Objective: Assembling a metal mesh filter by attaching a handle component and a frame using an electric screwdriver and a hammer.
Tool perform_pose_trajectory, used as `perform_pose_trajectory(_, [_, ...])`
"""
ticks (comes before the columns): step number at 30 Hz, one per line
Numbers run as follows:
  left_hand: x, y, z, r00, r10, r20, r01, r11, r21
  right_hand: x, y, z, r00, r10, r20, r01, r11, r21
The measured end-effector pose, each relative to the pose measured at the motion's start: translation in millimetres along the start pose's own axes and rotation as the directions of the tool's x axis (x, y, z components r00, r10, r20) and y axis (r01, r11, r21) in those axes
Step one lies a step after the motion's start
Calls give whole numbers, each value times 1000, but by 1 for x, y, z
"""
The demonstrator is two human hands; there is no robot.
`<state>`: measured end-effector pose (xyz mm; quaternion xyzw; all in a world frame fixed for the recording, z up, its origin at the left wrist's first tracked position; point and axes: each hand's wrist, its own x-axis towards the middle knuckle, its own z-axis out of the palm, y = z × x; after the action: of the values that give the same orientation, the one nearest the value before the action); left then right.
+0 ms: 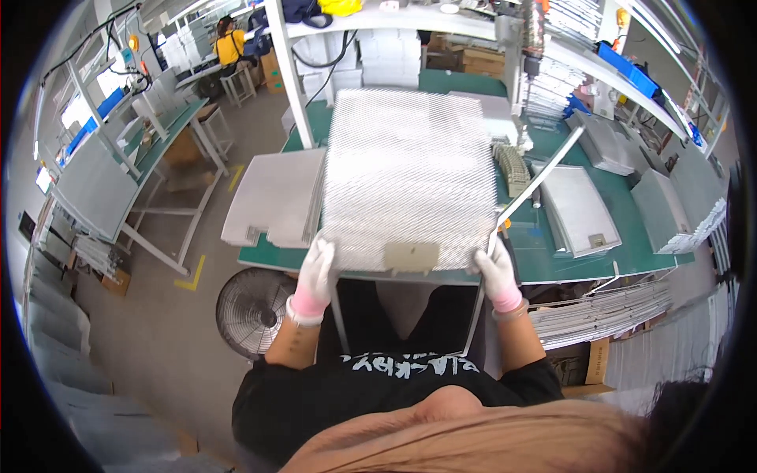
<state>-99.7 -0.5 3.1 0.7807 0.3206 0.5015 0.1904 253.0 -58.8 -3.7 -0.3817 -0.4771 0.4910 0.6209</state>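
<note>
A silvery metal mesh panel (410, 173), roughly square, is tilted up in front of me over the green bench. A tan rectangular patch (412, 256) sits at the middle of its near edge. Gloved in white, my left hand (317, 268) is closed on the near left corner of the panel. My right hand (497, 272), also gloved, grips the near right corner. A thin metal frame strip (544, 173) slants up and right from beside that hand; whether my fingers hold it too I cannot tell. Another thin strip (475, 319) runs down toward my lap.
A stack of pale flat panels (276, 197) lies left on the green table (544, 270). To the right are another panel stack (579, 209) and a beige row of small parts (514, 169). A floor fan (256, 311) stands below left. Someone in yellow (229, 47) sits far back.
</note>
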Motion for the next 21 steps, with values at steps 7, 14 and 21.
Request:
perform_pose_trajectory(7, [65, 60, -32, 908, -311, -280, 112, 825, -554, 41, -80, 58, 934, -353, -59, 315, 890, -329])
perform_pose_trajectory(14, [145, -14, -11, 930, -177, -321, 65, 941, -333, 113, -72, 53, 805, -563, -188, 455, 789, -413])
perform_pose_trajectory(21, [122, -35, 24, 933, -238, -272, 70, 858, -509, 126, -34, 39, 782, -588, -208, 453, 765, -458])
